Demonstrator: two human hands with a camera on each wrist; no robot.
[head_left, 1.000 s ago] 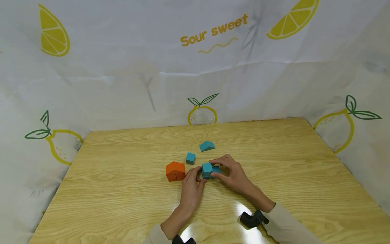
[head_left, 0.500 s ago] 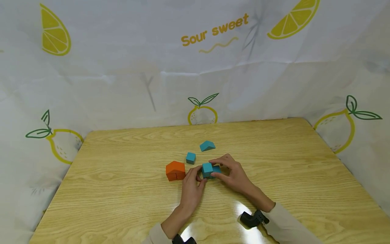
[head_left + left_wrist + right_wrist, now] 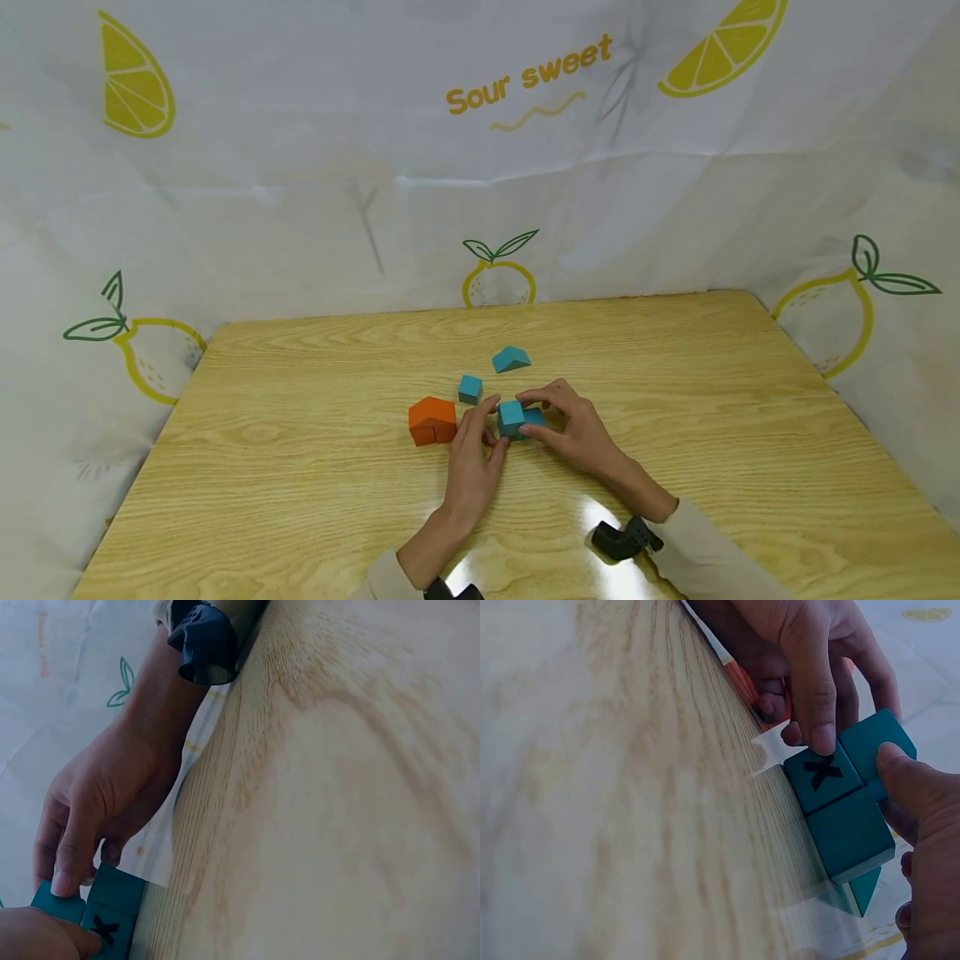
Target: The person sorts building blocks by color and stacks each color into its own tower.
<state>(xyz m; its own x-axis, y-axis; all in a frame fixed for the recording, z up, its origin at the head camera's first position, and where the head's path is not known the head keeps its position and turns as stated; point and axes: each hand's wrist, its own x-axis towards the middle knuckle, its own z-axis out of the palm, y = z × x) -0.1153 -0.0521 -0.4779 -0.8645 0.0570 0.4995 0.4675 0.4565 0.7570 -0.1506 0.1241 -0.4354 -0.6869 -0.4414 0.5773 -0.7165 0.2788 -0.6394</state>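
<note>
In the head view my right hand (image 3: 581, 429) pinches a blue cube (image 3: 512, 418) between thumb and fingers. That cube sits on top of a lower blue cube marked with a black X (image 3: 806, 791). Beside the X cube stands another blue cube (image 3: 851, 836), touching it. My left hand (image 3: 474, 462) has its thumb on the X face and other fingers bent round the cube's left side, where the contact is partly hidden. Its index finger is raised beside the upper cube. In the left wrist view the left thumb (image 3: 82, 941) also rests on the X.
Left of the hands stands an orange block house (image 3: 432, 421) with a peaked top. Behind the hands lie a loose blue cube (image 3: 470, 389) and a blue roof-shaped block (image 3: 512, 359). All rest on a wooden table (image 3: 300, 483), with a lemon-print cloth (image 3: 300, 208) behind it.
My left index finger has lifted away from the upper blue cube's left side and points farther back. The right hand, the blocks and the orange house have hardly moved.
</note>
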